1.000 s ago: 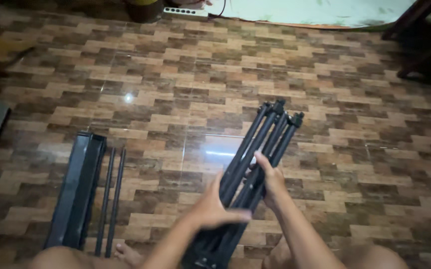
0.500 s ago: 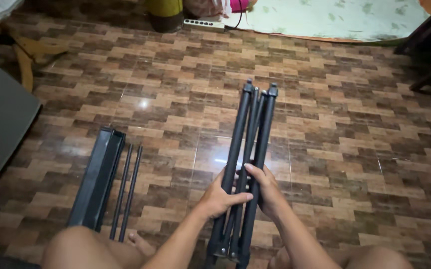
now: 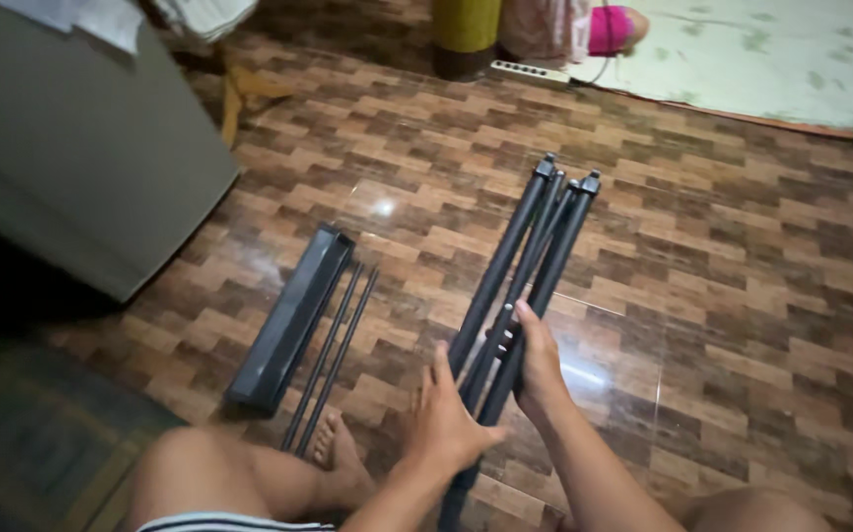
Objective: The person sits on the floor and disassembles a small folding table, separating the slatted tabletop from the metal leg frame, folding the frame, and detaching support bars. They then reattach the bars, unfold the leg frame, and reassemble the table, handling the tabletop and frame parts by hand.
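Note:
A folded black stand of several long metal legs [image 3: 530, 256] lies slanted over the brick-patterned floor, its capped ends pointing away from me. My left hand [image 3: 446, 419] rests on its lower part with fingers spread along the tubes. My right hand [image 3: 537, 360] wraps around the legs a little higher up. To the left lie a flat black bar [image 3: 293, 315] and two thin black rods [image 3: 336, 350] side by side on the floor.
My bare foot [image 3: 338, 458] and knee [image 3: 200, 473] are at the bottom left, close to the rods. A grey cabinet [image 3: 81, 148] stands at the upper left. A white power strip [image 3: 530, 71] and a pale mat [image 3: 771, 59] lie at the far side.
The view has shifted so the cabinet fills the upper left. The stand has swung from leaning right to nearly straight. Both hands stay on it.

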`<state>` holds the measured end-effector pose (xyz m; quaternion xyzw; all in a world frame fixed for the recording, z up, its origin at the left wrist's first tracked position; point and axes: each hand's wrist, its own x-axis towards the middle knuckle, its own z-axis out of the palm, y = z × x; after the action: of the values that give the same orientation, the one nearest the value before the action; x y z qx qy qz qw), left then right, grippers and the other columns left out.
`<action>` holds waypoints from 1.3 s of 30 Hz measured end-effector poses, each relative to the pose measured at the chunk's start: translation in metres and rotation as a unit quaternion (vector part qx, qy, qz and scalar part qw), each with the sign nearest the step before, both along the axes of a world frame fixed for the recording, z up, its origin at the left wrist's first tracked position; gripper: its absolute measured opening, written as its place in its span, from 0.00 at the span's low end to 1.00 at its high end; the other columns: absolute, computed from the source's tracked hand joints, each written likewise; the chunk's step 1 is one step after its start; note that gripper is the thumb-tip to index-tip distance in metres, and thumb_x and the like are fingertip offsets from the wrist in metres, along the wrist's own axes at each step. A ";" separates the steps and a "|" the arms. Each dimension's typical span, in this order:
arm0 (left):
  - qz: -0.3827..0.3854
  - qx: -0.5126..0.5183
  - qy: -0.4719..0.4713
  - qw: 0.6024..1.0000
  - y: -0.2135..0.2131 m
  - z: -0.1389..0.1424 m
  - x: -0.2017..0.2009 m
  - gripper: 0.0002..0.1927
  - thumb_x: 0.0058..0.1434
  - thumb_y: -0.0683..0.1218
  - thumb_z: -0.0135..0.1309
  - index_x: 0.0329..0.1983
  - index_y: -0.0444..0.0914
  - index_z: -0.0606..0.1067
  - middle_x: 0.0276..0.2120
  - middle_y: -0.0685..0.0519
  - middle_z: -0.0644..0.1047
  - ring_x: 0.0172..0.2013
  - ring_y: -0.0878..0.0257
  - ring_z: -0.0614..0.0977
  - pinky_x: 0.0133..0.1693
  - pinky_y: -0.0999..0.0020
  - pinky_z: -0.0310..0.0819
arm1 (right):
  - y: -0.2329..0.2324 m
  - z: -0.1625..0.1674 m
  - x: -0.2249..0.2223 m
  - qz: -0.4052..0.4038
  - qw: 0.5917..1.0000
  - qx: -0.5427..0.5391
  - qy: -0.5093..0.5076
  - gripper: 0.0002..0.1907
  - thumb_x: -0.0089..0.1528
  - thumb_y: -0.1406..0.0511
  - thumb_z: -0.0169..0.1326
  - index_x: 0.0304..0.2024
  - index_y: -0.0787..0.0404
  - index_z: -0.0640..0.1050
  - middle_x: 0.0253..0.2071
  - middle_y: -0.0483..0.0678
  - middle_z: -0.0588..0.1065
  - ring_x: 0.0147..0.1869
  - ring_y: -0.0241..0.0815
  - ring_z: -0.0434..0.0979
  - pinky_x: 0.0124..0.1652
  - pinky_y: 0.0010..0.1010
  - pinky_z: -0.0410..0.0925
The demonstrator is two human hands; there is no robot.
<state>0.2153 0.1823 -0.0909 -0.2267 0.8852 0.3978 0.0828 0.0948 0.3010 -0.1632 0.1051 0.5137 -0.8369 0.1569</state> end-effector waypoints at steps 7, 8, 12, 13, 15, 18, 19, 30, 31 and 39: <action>0.067 -0.015 0.126 0.990 -0.070 -0.053 0.011 0.62 0.34 0.51 0.73 0.71 0.38 0.53 0.59 0.39 0.69 0.61 0.42 0.72 0.59 0.52 0.69 | -0.036 -0.012 -0.017 0.228 0.959 0.163 -0.024 0.39 0.58 0.45 0.52 0.71 0.41 0.62 0.61 0.43 0.70 0.62 0.45 0.69 0.53 0.44 0.65; 0.072 -0.018 0.106 0.992 -0.086 -0.063 0.014 0.62 0.34 0.51 0.74 0.71 0.38 0.52 0.59 0.39 0.69 0.61 0.42 0.71 0.58 0.51 0.69 | -0.043 -0.015 -0.018 0.220 0.962 0.158 -0.034 0.41 0.58 0.45 0.52 0.72 0.44 0.59 0.65 0.44 0.67 0.64 0.47 0.68 0.54 0.46 0.65; 0.079 -0.055 -0.017 0.995 -0.149 -0.108 0.020 0.62 0.36 0.55 0.74 0.72 0.41 0.52 0.62 0.43 0.68 0.62 0.43 0.71 0.58 0.50 0.69 | -0.067 -0.035 -0.014 0.222 0.959 0.157 -0.078 0.43 0.61 0.45 0.49 0.74 0.55 0.58 0.71 0.49 0.64 0.71 0.53 0.66 0.59 0.51 0.66; 0.073 -0.073 -0.047 0.994 -0.164 -0.121 0.016 0.61 0.38 0.56 0.74 0.73 0.43 0.52 0.62 0.44 0.68 0.62 0.43 0.71 0.58 0.50 0.69 | -0.072 -0.042 -0.012 0.225 0.957 0.161 -0.080 0.42 0.62 0.45 0.48 0.73 0.57 0.60 0.71 0.50 0.65 0.72 0.54 0.66 0.60 0.50 0.66; 0.080 -0.075 -0.080 0.991 -0.192 -0.152 0.004 0.62 0.38 0.58 0.74 0.72 0.44 0.52 0.63 0.44 0.67 0.62 0.45 0.71 0.58 0.51 0.70 | -0.082 -0.059 -0.010 0.220 0.951 0.191 -0.106 0.39 0.63 0.47 0.48 0.72 0.57 0.63 0.70 0.50 0.68 0.69 0.52 0.70 0.58 0.49 0.68; 0.079 -0.065 -0.126 0.987 -0.219 -0.209 -0.005 0.67 0.35 0.58 0.76 0.74 0.44 0.48 0.65 0.44 0.65 0.63 0.45 0.69 0.60 0.51 0.68 | -0.089 -0.097 0.002 0.214 0.942 0.221 -0.137 0.35 0.64 0.48 0.48 0.69 0.59 0.70 0.64 0.56 0.75 0.59 0.55 0.76 0.53 0.43 0.71; 0.076 -0.068 -0.127 0.987 -0.229 -0.231 -0.014 0.70 0.33 0.58 0.77 0.74 0.45 0.47 0.66 0.43 0.64 0.64 0.44 0.68 0.61 0.50 0.66 | -0.092 -0.112 0.005 0.206 0.938 0.238 -0.147 0.34 0.64 0.49 0.50 0.67 0.60 0.72 0.64 0.55 0.76 0.59 0.52 0.79 0.53 0.43 0.73; 0.081 -0.007 -0.255 0.964 -0.263 -0.389 -0.018 0.65 0.41 0.58 0.75 0.76 0.47 0.47 0.71 0.47 0.59 0.68 0.45 0.65 0.64 0.48 0.64 | 0.005 -0.293 0.083 0.210 0.866 0.387 -0.237 0.28 0.65 0.53 0.54 0.67 0.52 0.74 0.61 0.52 0.78 0.61 0.56 0.82 0.59 0.49 0.76; 0.096 -0.018 -0.239 0.966 -0.264 -0.393 -0.020 0.65 0.41 0.58 0.75 0.76 0.48 0.47 0.71 0.47 0.59 0.68 0.46 0.65 0.64 0.49 0.64 | 0.006 -0.303 0.083 0.191 0.874 0.395 -0.209 0.28 0.65 0.54 0.56 0.66 0.54 0.76 0.60 0.55 0.79 0.59 0.59 0.83 0.58 0.49 0.77; 0.121 -0.048 -0.271 0.954 -0.288 -0.386 -0.065 0.67 0.44 0.61 0.75 0.78 0.51 0.42 0.73 0.47 0.56 0.71 0.46 0.60 0.64 0.41 0.60 | -0.037 -0.260 0.040 0.268 0.831 0.389 -0.293 0.23 0.68 0.58 0.52 0.64 0.55 0.75 0.61 0.44 0.77 0.63 0.45 0.79 0.54 0.44 0.76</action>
<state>0.1498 -0.1061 -0.4772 -0.4348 0.8136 0.2858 0.2596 0.1353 0.2641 -0.4229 0.2558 0.7350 -0.4225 0.4646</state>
